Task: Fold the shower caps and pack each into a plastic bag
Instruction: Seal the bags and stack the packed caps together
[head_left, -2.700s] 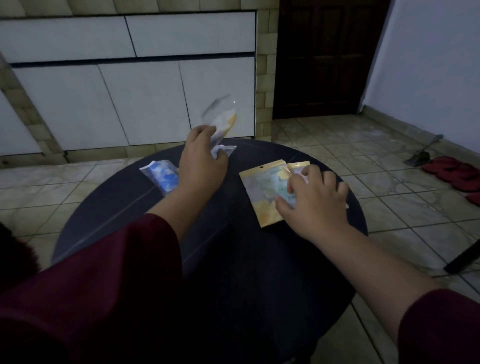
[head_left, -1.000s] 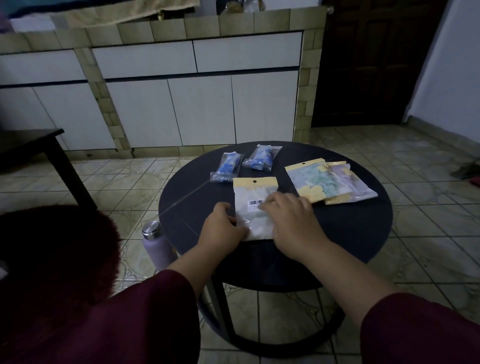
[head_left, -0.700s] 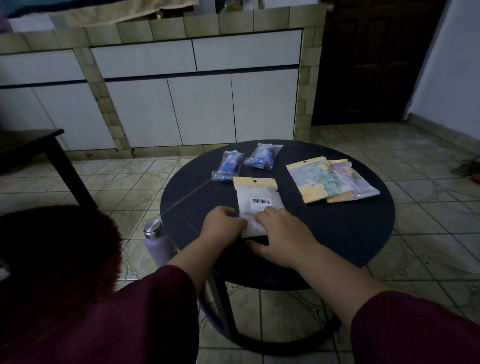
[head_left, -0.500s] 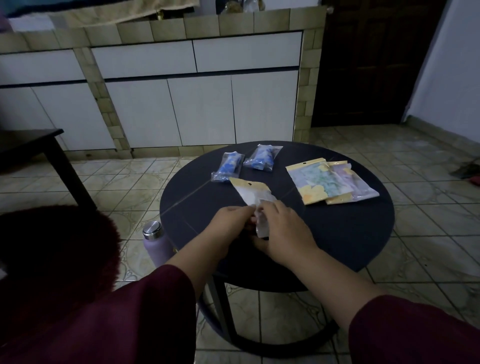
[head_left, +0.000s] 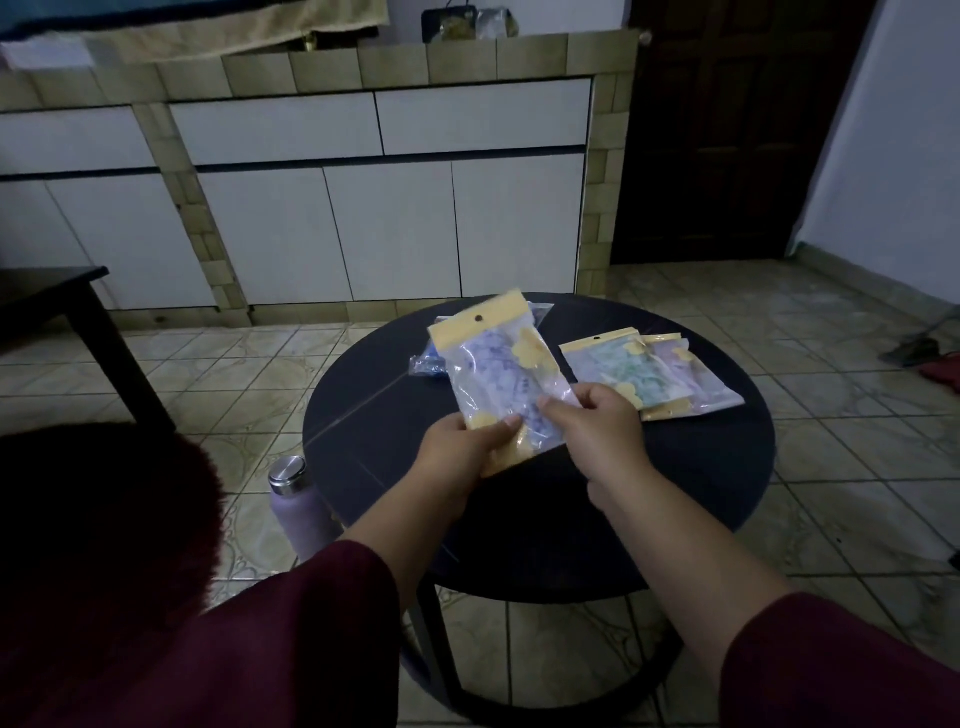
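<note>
Both hands hold a clear plastic bag (head_left: 498, 364) with a yellow header and a purple shower cap inside, lifted above the round dark table (head_left: 540, 509). My left hand (head_left: 462, 447) grips its lower left corner. My right hand (head_left: 592, 421) pinches its lower right edge. Two more packed bags lie at the table's right: a green one (head_left: 615, 371) and a purple one (head_left: 698, 382) overlapping behind it. A blue folded shower cap (head_left: 427, 364) peeks out behind the held bag.
A purple bottle with a steel lid (head_left: 296, 504) stands on the tiled floor left of the table. A dark side table (head_left: 67, 291) is at far left. White cabinets (head_left: 395, 223) and a dark door (head_left: 727, 135) are beyond.
The bag lay face down on the table under both hands. Both hands have lifted it off the table and turned it over, so the purple printed side now faces me.
</note>
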